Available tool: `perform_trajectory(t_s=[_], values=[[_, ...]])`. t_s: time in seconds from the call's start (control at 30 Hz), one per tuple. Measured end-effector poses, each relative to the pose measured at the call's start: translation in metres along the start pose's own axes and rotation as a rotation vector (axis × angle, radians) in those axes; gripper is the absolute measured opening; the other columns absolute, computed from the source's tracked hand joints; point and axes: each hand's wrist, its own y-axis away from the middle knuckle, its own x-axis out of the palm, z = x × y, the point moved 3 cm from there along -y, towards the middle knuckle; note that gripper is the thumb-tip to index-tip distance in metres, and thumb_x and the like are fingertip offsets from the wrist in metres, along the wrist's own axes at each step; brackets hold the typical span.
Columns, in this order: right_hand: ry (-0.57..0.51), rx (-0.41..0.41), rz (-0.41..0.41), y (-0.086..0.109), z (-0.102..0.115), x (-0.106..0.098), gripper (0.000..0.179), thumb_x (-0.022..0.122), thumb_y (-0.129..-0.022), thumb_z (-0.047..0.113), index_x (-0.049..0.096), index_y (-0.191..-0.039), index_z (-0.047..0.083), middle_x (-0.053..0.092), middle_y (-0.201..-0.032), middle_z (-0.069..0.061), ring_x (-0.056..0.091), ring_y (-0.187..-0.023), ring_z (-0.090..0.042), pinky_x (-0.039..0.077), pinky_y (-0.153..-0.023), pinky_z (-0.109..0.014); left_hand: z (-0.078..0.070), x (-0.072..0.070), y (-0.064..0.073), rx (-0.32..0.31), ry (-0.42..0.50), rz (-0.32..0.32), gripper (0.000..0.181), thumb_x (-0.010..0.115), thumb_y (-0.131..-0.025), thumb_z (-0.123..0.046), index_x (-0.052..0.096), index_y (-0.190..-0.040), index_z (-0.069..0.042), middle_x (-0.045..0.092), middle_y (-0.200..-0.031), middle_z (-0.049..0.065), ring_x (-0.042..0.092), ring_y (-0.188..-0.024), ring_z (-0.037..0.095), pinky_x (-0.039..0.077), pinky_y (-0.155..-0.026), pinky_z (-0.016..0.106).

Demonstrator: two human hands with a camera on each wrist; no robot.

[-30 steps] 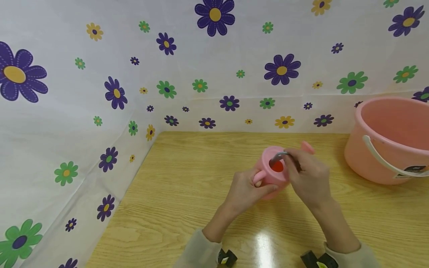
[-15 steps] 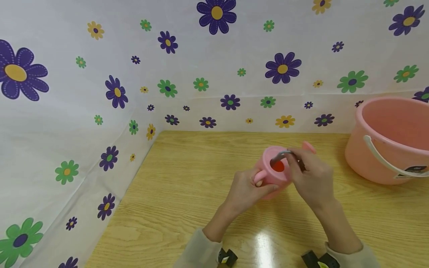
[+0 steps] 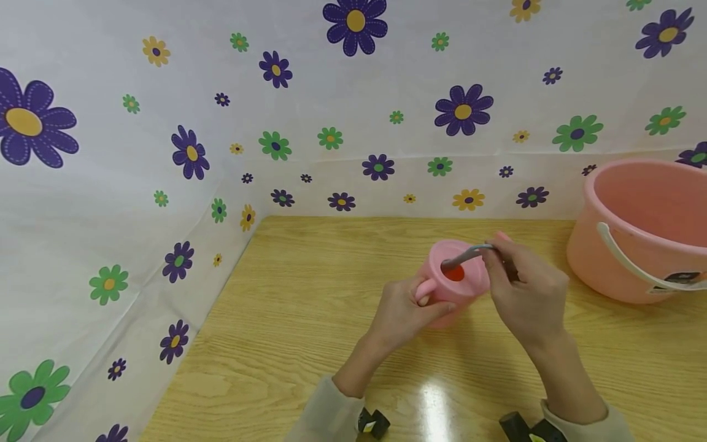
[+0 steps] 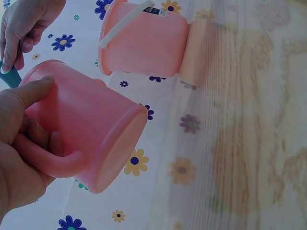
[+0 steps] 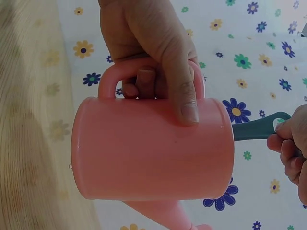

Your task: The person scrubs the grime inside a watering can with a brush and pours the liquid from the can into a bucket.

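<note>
From the head, I see the left grip (image 3: 403,314) clamped on the can (image 3: 459,291) over the surface (image 3: 287,313), seemingly steadying it; the right grip (image 3: 527,293) pinches a tool (image 3: 467,253) reaching inside, the bucket (image 3: 603,261) toward three o'clock. From the left wrist, the can is tilted, probably for access. From the right wrist, the tool juts toward three, spout (image 5: 164,213) toward six.

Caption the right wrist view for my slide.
Left hand grips a pink watering can while right hand holds a teal-handled tool.
</note>
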Motion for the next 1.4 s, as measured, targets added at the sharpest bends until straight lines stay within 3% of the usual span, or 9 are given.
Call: perform_trajectory(t_s=[0.13, 0.3, 0.47, 0.77, 0.83, 0.93, 1.1, 1.17, 1.4], values=[[-0.021, -0.010, -0.012, 0.000, -0.002, 0.002, 0.011, 0.074, -0.082, -0.003, 0.071, -0.090, -0.011, 0.066, -0.069, -0.016, 0.044, -0.050, -0.016, 0.035, -0.054, -0.011, 0.000, 0.000, 0.000, -0.004, 0.002, -0.003, 0.034, 0.082, -0.083, -0.016, 0.070, -0.112, -0.006, 0.067, -0.081, 0.003, 0.055, -0.069, 0.007, 0.040, -0.058, 0.017], [-0.069, -0.027, -0.022, 0.003, -0.008, 0.007, 0.027, 0.067, -0.093, 0.016, 0.071, -0.086, -0.010, 0.063, -0.065, -0.014, 0.043, -0.050, -0.015, 0.034, -0.053, -0.012, -0.002, 0.001, 0.000, -0.002, -0.001, 0.003, 0.030, 0.082, -0.083, -0.016, 0.070, -0.108, -0.005, 0.058, -0.071, 0.000, 0.052, -0.065, 0.007, 0.039, -0.056, 0.017], [-0.094, -0.024, 0.033, 0.005, -0.011, 0.012, 0.008, 0.074, -0.081, -0.004, 0.070, -0.086, -0.009, 0.065, -0.067, -0.013, 0.044, -0.050, -0.013, 0.034, -0.052, -0.013, -0.004, 0.003, -0.001, 0.010, 0.006, 0.006, 0.021, 0.082, -0.082, -0.014, 0.067, -0.092, -0.004, 0.046, -0.063, -0.003, 0.048, -0.059, 0.006, 0.038, -0.053, 0.017], [-0.059, 0.057, 0.222, 0.007, -0.009, 0.014, 0.022, 0.080, -0.073, -0.014, 0.071, -0.092, -0.006, 0.071, -0.078, -0.012, 0.047, -0.054, -0.010, 0.037, -0.052, -0.011, -0.006, 0.003, -0.002, 0.049, -0.028, -0.022, 0.028, 0.084, -0.080, -0.012, 0.056, -0.077, -0.006, 0.039, -0.061, -0.005, 0.041, -0.056, 0.002, 0.034, -0.051, 0.016], [-0.094, 0.099, 0.261, 0.007, -0.009, 0.013, 0.022, 0.079, -0.074, -0.014, 0.072, -0.092, -0.004, 0.071, -0.076, -0.009, 0.044, -0.053, -0.008, 0.034, -0.050, -0.012, -0.005, 0.003, -0.003, 0.054, -0.044, -0.019, 0.030, 0.084, -0.080, -0.012, 0.055, -0.075, -0.006, 0.039, -0.061, -0.005, 0.041, -0.056, 0.002, 0.033, -0.051, 0.016], [-0.181, 0.226, 0.346, 0.007, -0.009, 0.014, 0.017, 0.076, -0.080, -0.010, 0.072, -0.094, 0.000, 0.073, -0.079, -0.006, 0.053, -0.055, -0.005, 0.040, -0.051, -0.010, -0.005, 0.003, -0.002, 0.065, -0.061, -0.014, 0.027, 0.083, -0.081, -0.013, 0.058, -0.080, -0.005, 0.040, -0.062, -0.005, 0.041, -0.056, 0.001, 0.033, -0.051, 0.016], [-0.284, 0.494, 0.419, 0.007, -0.010, 0.013, 0.009, 0.073, -0.090, 0.005, 0.073, -0.098, 0.004, 0.073, -0.080, -0.005, 0.061, -0.059, -0.011, 0.049, -0.051, -0.019, -0.004, 0.002, -0.001, 0.085, -0.055, -0.010, 0.032, 0.082, -0.082, -0.014, 0.066, -0.106, -0.003, 0.041, -0.062, -0.006, 0.040, -0.055, 0.000, 0.034, -0.051, 0.015], [-0.284, 0.563, 0.417, 0.007, -0.011, 0.012, 0.010, 0.073, -0.091, 0.010, 0.073, -0.099, 0.004, 0.071, -0.078, -0.007, 0.059, -0.057, -0.013, 0.048, -0.049, -0.021, -0.003, 0.002, 0.000, 0.088, -0.052, -0.009, 0.033, 0.082, -0.082, -0.014, 0.065, -0.108, -0.003, 0.041, -0.062, -0.006, 0.040, -0.055, 0.000, 0.035, -0.051, 0.015], [-0.270, 0.664, 0.406, 0.009, -0.010, 0.013, 0.015, 0.075, -0.090, 0.019, 0.072, -0.096, 0.005, 0.069, -0.076, -0.008, 0.059, -0.056, -0.014, 0.049, -0.046, -0.025, -0.004, 0.003, -0.002, 0.086, -0.069, -0.004, 0.028, 0.082, -0.082, -0.014, 0.063, -0.098, -0.003, 0.040, -0.063, -0.006, 0.040, -0.057, 0.000, 0.034, -0.052, 0.015]])
